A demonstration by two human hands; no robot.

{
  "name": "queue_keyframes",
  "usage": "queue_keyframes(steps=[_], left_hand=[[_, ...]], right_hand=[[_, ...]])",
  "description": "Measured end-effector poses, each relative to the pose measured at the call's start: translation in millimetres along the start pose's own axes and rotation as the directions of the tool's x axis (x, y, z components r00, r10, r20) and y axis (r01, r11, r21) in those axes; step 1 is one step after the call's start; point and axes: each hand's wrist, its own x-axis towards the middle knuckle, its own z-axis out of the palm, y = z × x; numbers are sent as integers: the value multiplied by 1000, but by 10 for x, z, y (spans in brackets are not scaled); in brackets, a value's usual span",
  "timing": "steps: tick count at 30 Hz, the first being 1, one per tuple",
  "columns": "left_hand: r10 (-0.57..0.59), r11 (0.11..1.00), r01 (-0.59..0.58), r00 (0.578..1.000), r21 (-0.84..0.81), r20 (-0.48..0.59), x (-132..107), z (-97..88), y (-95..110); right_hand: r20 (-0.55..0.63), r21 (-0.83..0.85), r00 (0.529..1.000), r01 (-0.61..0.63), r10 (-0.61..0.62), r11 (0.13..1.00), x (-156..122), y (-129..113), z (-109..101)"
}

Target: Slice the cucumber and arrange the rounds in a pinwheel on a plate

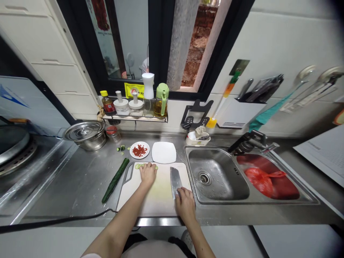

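Observation:
My left hand (148,173) rests at the far edge of the white cutting board (158,206), its fingers bent down over a short row of pale green cucumber slices (138,166). Slices show on both sides of the fingers; those beneath are hidden. On the board's right side my right hand (186,205) is closed around the handle of a kitchen knife (176,180), whose wide blade lies flat, pointing away from me. A whole dark green cucumber (115,180) lies on the counter left of the board.
Behind the board stand a plate of chopped red pieces (139,150) and a square white plate (163,152). Cucumber scraps (121,147) lie nearby. A lidded steel pot (87,136) is farther left. At right, the double sink (219,175) holds a red plastic bag (260,181).

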Motion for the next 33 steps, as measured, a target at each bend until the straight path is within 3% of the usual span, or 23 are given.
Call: queue_keyframes(steps=[7, 11, 15, 21, 26, 33], left_hand=[[-37, 998, 37, 999, -58, -4, 32, -89, 57], [-151, 962, 165, 985, -218, 79, 9, -129, 87], [-235, 874, 299, 950, -382, 205, -141, -169, 36], [-251, 841, 350, 928, -413, 276, -471, -231, -158], [-286, 844, 372, 922, -386, 262, -611, -205, -283], [-315, 865, 365, 929, -345, 194, -596, -129, -341]], right_hand=[[62, -132, 984, -156, 165, 979, 19, 24, -119], [138, -171, 965, -197, 222, 965, 34, 25, -161], [175, -188, 953, -216, 249, 958, 53, -11, -175], [169, -169, 958, -205, 233, 964, 105, -37, -210], [179, -137, 958, -201, 224, 970, 137, -2, -180], [236, -76, 952, -180, 193, 981, 221, 57, -195]])
